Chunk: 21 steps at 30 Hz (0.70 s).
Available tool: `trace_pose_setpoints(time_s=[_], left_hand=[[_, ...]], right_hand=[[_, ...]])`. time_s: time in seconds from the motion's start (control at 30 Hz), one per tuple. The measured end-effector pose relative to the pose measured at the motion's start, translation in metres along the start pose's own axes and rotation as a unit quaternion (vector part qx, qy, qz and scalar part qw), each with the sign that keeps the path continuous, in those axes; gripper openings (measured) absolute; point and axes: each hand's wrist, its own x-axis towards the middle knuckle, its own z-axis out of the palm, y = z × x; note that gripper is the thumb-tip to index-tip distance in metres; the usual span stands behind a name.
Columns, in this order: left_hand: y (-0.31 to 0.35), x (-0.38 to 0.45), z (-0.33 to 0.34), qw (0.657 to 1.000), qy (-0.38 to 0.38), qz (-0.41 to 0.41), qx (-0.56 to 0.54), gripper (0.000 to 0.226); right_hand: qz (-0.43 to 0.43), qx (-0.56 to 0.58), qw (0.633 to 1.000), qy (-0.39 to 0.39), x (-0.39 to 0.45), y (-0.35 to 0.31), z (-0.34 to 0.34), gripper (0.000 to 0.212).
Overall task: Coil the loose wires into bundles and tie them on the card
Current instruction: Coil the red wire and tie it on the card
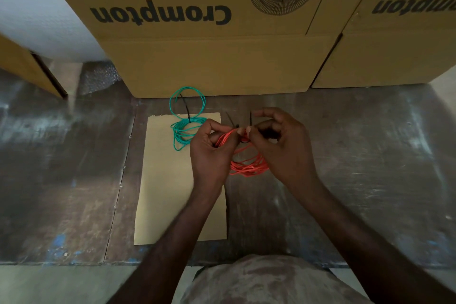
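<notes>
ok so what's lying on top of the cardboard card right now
On the card, the lower loops of the green wire bundle, cinched by a black tie. The left hand covers the card's top right corner, so whatever lies there cannot be seen.

We read this as a storeroom or warehouse: stacked fan cartons (202,32) along the worn table's (61,168) far edge, bubble wrap (37,12) at far-left corner.
</notes>
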Motion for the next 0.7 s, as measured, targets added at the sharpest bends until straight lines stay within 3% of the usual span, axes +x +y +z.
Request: trace_pose_setpoints(time_s=[0.1,0.7], left_hand=[[0.0013,0.0026,-0.0016,1.000,0.008,-0.004,0.007,0.024],[0.0013,0.0086,0.0013,1.000,0.022,-0.020,0.005,0.013]], right_hand=[[-0.049,-0.051,0.997,0.002,-0.0039,-0.0009,-0.0010,0.014],[-0.139,-0.168,0.976,0.020,-0.0068,-0.0009,-0.0042,0.012]])
